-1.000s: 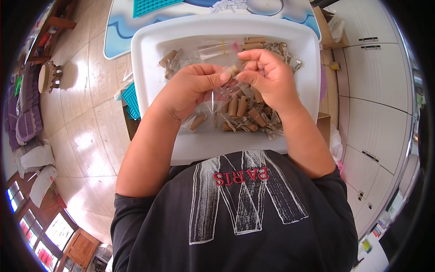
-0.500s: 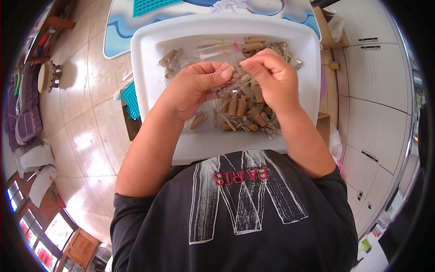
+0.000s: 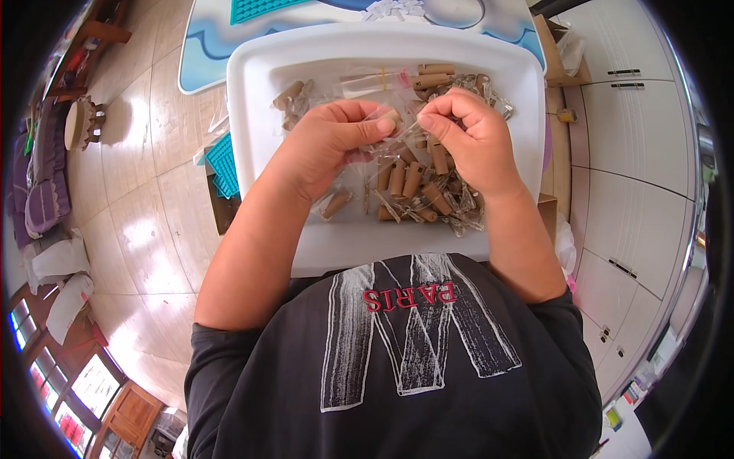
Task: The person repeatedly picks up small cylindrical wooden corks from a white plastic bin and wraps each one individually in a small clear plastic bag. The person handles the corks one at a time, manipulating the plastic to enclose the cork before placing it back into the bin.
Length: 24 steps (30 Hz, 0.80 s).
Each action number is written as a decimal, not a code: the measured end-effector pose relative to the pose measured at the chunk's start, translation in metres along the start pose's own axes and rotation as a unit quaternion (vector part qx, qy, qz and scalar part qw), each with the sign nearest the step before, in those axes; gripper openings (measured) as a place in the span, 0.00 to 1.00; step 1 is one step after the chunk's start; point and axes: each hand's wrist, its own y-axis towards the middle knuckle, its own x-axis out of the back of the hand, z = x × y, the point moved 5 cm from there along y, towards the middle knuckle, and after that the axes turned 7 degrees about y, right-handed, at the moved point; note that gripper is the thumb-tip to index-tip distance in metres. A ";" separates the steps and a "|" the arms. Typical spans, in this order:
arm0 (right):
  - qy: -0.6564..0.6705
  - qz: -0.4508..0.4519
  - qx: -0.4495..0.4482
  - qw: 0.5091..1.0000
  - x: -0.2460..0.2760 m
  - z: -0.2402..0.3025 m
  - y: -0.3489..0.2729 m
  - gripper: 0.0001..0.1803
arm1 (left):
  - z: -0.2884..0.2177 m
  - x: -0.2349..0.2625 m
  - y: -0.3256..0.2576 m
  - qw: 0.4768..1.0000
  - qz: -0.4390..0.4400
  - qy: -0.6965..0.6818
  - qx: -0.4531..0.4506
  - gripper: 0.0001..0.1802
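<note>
The clear bag [image 3: 380, 130] sits pinched between both hands, above the middle of the white tray [image 3: 252, 84]. A second ago a brown tube showed at the fingertips; now only its tip [image 3: 390, 116] peeks out at the left hand [image 3: 329, 141], so it looks mostly inside. The right hand [image 3: 466, 134], at 3 o'clock, is closed on the bag's edge. Loose tubes [image 3: 409, 183] lie at 6 o'clock, bagged ones [image 3: 375, 76] at 12.
</note>
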 end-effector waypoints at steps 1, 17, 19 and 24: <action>0.000 -0.004 0.010 1.000 0.001 0.000 0.000 0.04 | -0.002 -0.002 -0.001 1.000 0.017 0.008 0.006 0.18; 0.020 0.057 -0.012 0.998 -0.013 -0.001 -0.006 0.08 | 0.001 -0.002 -0.001 0.998 -0.016 -0.066 -0.008 0.13; 0.046 0.081 -0.116 0.989 -0.017 -0.008 -0.010 0.09 | 0.000 -0.004 -0.001 0.994 -0.042 -0.097 -0.021 0.13; 0.154 0.011 -0.093 0.984 -0.019 -0.017 -0.003 0.08 | 0.001 -0.008 0.003 0.991 -0.052 -0.109 -0.049 0.10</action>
